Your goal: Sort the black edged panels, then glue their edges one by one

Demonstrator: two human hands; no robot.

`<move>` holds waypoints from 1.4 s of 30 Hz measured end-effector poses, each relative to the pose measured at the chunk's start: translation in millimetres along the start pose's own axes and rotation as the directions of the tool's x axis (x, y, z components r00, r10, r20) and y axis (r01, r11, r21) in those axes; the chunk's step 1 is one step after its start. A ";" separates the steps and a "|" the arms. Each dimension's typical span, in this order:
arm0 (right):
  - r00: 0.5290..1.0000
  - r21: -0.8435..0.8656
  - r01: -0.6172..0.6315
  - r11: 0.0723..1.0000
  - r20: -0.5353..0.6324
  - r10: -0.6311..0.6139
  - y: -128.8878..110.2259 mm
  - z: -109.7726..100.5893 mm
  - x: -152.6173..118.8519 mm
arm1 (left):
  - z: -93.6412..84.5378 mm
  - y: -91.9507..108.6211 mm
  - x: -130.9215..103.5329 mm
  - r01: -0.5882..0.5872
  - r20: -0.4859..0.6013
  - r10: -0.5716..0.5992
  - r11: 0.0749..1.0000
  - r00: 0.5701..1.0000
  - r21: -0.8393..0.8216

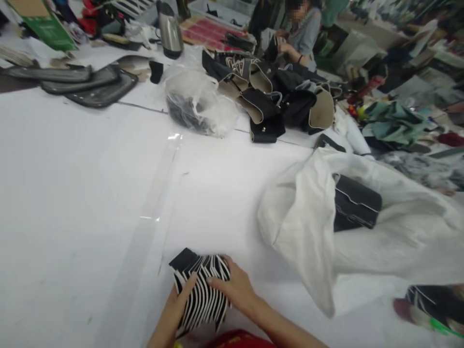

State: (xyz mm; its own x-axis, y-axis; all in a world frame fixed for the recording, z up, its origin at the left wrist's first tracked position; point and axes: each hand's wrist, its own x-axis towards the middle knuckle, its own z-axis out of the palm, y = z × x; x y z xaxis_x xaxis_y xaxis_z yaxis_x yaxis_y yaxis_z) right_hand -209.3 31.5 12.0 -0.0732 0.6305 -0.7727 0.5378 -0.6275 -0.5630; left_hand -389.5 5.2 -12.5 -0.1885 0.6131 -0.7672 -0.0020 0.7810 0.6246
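Close to the front edge of the white table, both hands hold a stack of black pieces with pale edges (203,295). The pieces stand side by side, slightly curved, and one black flap sticks out at the upper left. My left hand (180,300) grips the left side, thumb lying on top. From the right, my right hand (235,285) closes around the other end, its thumb also across the edges. The fingers beneath the stack are hidden. What the pieces are made into cannot be made out.
A white sack (297,217) with a black wallet-like piece (357,203) lies to the right. Behind are a clear plastic bag (199,96), black bag parts (268,96), dark curved panels (97,87) and a steel flask (170,31). A person (302,34) sits across the table.
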 end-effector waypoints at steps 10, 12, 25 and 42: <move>0.959 0.310 0.224 0.924 0.099 -0.266 68.6 -1.1 -6.8 | 9.3 -33.2 -9.5 -0.295 0.023 0.299 0.925 0.954 0.240; 0.944 0.413 0.184 0.892 0.179 -0.277 77.6 -6.6 -7.9 | 6.3 -35.9 -7.4 -0.340 0.026 0.343 0.913 0.939 0.227; 0.838 0.279 0.521 0.806 0.008 -0.545 77.4 -10.5 -7.0 | -7.0 -33.1 -11.7 -0.287 -0.032 0.298 0.941 0.954 0.181; 0.798 -0.210 0.536 0.817 -0.190 -0.572 50.6 5.5 -22.8 | -16.1 -44.1 -0.5 -0.337 0.049 0.334 0.918 0.941 0.208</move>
State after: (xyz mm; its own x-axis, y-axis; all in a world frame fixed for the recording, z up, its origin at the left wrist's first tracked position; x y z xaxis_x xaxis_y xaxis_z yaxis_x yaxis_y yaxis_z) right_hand -185.0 -17.1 -0.4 -0.2067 0.9488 -0.2388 0.5770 -0.0788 -0.8129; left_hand -405.1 -31.4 -37.3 -0.1299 0.8439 -0.5205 0.2658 0.5354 0.8017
